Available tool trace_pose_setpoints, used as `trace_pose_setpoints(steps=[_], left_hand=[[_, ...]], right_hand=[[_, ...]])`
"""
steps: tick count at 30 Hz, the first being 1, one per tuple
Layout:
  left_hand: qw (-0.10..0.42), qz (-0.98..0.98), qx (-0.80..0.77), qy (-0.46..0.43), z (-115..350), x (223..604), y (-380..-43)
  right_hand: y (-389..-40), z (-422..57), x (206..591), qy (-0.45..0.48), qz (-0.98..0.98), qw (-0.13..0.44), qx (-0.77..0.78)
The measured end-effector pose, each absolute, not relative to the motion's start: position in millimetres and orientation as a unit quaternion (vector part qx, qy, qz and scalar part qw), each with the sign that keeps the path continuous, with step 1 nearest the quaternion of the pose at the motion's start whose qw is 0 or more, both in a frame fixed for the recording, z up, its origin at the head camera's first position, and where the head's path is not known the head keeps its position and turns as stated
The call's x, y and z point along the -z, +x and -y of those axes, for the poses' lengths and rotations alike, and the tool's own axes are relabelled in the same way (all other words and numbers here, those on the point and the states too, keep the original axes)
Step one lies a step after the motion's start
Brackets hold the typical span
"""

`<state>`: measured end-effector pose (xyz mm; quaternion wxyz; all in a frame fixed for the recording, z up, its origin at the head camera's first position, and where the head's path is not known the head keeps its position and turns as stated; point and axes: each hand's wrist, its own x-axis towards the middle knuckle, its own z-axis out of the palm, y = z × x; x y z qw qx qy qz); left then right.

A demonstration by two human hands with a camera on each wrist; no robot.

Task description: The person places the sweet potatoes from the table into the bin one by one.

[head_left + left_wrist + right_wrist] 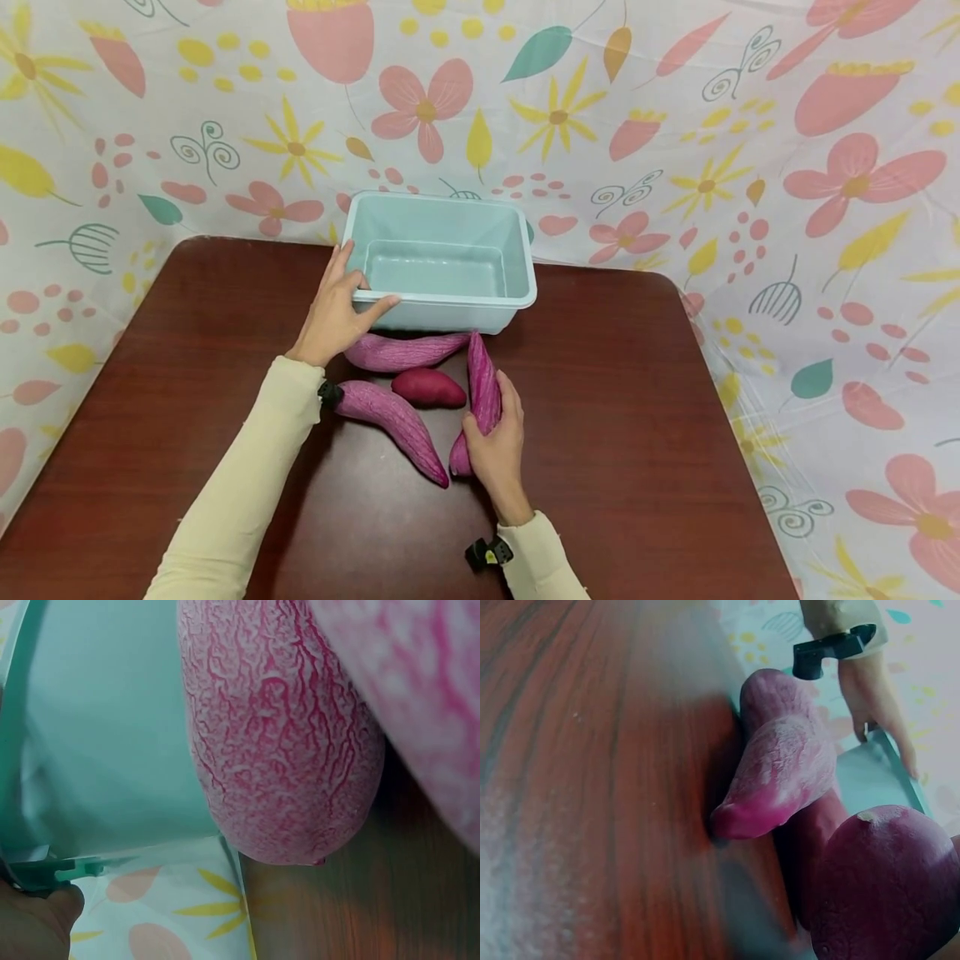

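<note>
The rightmost vegetable [481, 379], clasped by the right hand [501, 442], is best supported near its middle. The tub [450, 313], gripped by the left hand [335, 310], should be kept steady.

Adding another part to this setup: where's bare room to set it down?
Bare: table from right grip across to the patterned cloth; left of the left sleeve; near stretch between it and the right sleeve; inside the bin. Crowded: in front of the bin, where three striped purple vegetables and a red tuber bunch up.

Bright, tabletop [360, 496] glare, wrist views seemingly soft
</note>
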<state>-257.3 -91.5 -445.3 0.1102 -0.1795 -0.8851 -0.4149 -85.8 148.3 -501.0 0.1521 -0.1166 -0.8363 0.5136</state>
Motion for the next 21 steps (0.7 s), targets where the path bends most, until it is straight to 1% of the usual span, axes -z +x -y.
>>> trace_pose_setpoints(steps=[11,21], left_hand=[[0.098,0.89,0.411,-0.172,91.7,444.2,-257.5],[0.091,0.893,0.408,-0.169,92.4,441.4,-256.3]], right_hand=[[-84.1,-148.3,491.8,-0.102,0.832,0.169,-0.519],[-79.7,-148.9,486.2,-0.093,0.832,0.17,-0.52]])
